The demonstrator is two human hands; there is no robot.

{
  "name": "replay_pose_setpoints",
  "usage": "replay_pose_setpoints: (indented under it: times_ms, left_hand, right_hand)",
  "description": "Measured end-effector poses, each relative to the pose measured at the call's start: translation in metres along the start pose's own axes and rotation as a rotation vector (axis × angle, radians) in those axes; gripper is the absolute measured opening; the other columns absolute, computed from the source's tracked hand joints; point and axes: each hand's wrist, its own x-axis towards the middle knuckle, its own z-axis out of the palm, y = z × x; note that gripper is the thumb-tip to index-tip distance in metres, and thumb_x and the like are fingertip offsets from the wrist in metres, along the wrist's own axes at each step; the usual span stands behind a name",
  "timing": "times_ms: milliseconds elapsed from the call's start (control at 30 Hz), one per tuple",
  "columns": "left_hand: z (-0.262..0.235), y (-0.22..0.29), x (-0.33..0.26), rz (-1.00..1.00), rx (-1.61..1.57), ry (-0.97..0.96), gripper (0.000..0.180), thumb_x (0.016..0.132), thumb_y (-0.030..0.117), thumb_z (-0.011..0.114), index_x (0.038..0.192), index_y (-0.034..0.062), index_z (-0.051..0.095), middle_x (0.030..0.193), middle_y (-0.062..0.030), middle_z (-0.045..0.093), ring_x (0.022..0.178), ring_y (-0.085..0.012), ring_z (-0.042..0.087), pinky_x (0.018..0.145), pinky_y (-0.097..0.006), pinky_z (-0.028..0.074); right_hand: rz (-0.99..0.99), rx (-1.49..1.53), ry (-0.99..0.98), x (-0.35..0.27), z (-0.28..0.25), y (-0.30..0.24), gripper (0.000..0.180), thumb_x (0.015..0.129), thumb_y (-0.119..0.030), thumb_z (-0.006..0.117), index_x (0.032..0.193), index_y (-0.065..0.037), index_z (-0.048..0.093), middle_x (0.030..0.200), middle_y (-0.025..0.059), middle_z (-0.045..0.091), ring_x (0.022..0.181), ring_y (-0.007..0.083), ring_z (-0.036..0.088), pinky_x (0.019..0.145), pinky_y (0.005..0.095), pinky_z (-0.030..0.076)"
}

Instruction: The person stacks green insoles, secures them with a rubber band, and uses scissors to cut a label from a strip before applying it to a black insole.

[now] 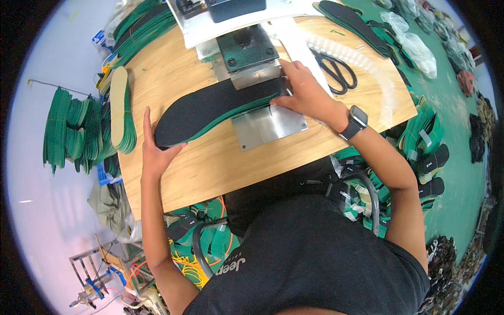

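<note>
A stack of insoles (210, 107), black on top with green layers below, lies slanted across the wooden table, its right part under the metal head of a bench machine (249, 50). At the rounded left end my left hand (156, 157) is open, thumb and index finger spread wide around the tip, the thumb touching the near edge. My right hand (307, 92), with a black watch (355, 119) on the wrist, closes around the right end, thumb on the near side and fingers on the far side. Beneath the stack, a shiny metal plate (270, 128) sticks out toward me.
Black-handled scissors (338, 73) and a translucent dotted strip (380, 79) lie right of the machine. A beige-topped insole bundle (121, 105) sits at the table's left edge; green stacks (144, 39) stand at the far left. More bundles (422, 131) lie beyond the right edge.
</note>
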Motion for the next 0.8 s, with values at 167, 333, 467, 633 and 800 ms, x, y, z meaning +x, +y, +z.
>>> replay_pose_setpoints:
  times_ms: [167, 333, 467, 633, 800]
  left_hand:
    - [0.000, 0.005, 0.001, -0.020, -0.054, -0.054, 0.119, 0.057, 0.002, 0.083, 0.154, 0.0163, 0.015, 0.128, -0.0218, 0.055, 0.111, -0.0277, 0.059, 0.096, -0.037, 0.047]
    - [-0.023, -0.010, -0.022, 0.014, -0.053, 0.022, 0.090, 0.070, 0.001, 0.069, 0.150, 0.0085, 0.028, 0.140, -0.0162, 0.046, 0.115, -0.0246, 0.058, 0.098, -0.035, 0.045]
    - [-0.016, 0.023, -0.030, 0.197, -0.032, 0.304, 0.048, 0.085, -0.003, 0.053, 0.133, 0.0010, 0.050, 0.132, -0.0131, 0.053, 0.111, -0.0204, 0.058, 0.098, -0.033, 0.045]
    - [0.061, 0.108, -0.023, 0.226, -0.416, 0.113, 0.019, 0.092, -0.002, 0.052, 0.107, 0.0015, 0.064, 0.097, -0.0075, 0.064, 0.081, -0.0144, 0.063, 0.067, -0.025, 0.049]
    - [0.139, 0.147, -0.012, 0.043, -0.620, -0.388, 0.020, 0.098, 0.012, 0.051, 0.107, 0.0003, 0.066, 0.092, -0.0061, 0.064, 0.076, -0.0116, 0.060, 0.066, -0.023, 0.047]
  right_hand:
    - [-0.024, 0.017, -0.127, 0.003, -0.007, -0.002, 0.070, 0.069, -0.018, 0.080, 0.129, 0.001, 0.048, 0.106, 0.0195, 0.059, 0.100, 0.0377, 0.053, 0.089, 0.0418, 0.045]
    - [-0.116, -0.068, 0.083, -0.004, -0.036, 0.021, 0.056, 0.077, -0.017, 0.074, 0.126, -0.002, 0.052, 0.115, 0.0177, 0.058, 0.110, 0.0333, 0.051, 0.095, 0.0384, 0.043]
    - [0.082, -0.510, 0.297, 0.018, -0.059, 0.073, 0.055, 0.079, -0.022, 0.074, 0.125, -0.001, 0.053, 0.115, 0.0191, 0.060, 0.109, 0.0372, 0.052, 0.094, 0.0409, 0.044]
    - [0.217, -0.525, 0.062, 0.023, -0.091, 0.106, 0.027, 0.082, -0.027, 0.068, 0.083, 0.000, 0.065, 0.076, 0.0192, 0.064, 0.073, 0.0332, 0.064, 0.069, 0.0412, 0.051]
    - [0.516, 0.423, -0.046, -0.012, -0.109, -0.003, 0.021, 0.090, -0.020, 0.067, 0.078, -0.004, 0.060, 0.064, -0.0011, 0.057, 0.055, 0.0063, 0.053, 0.049, 0.0239, 0.041]
